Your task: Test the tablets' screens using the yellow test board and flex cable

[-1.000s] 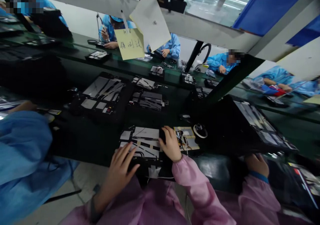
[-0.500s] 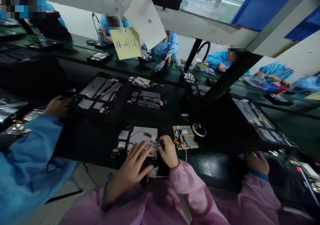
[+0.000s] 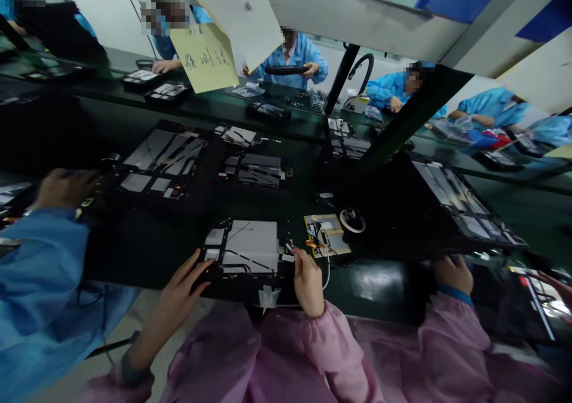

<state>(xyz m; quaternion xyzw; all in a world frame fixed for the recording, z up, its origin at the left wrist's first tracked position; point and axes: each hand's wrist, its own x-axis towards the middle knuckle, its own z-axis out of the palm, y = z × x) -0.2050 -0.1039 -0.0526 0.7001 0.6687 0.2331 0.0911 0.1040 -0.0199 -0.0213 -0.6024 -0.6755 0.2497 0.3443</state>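
Note:
An opened flat device (image 3: 252,245), with silver panels in a black frame and thin black strips, lies on the bench before me. At its lower left corner is my left hand (image 3: 181,287), fingers stretched and apart, the tips touching or very close to the frame. My right hand (image 3: 308,278) is at the device's right edge, thumb and forefinger pinched together over small dark and white parts; whatever is between the tips is too small to name. Just right of that hand lies a yellow-edged battery-like pack (image 3: 328,236) with wires and a white cable.
A ring-shaped object (image 3: 353,219) sits beyond the pack. More opened devices lie at the left (image 3: 163,161), centre (image 3: 254,170) and right (image 3: 456,203). Co-workers' hands are close at left (image 3: 65,188) and right (image 3: 453,275). A slanted dark post (image 3: 413,108) stands ahead.
My left hand has moved from over the device's middle to its lower left corner, uncovering the panels. The right hand remains at the right edge. Across the bench, a co-worker now holds up a dark panel.

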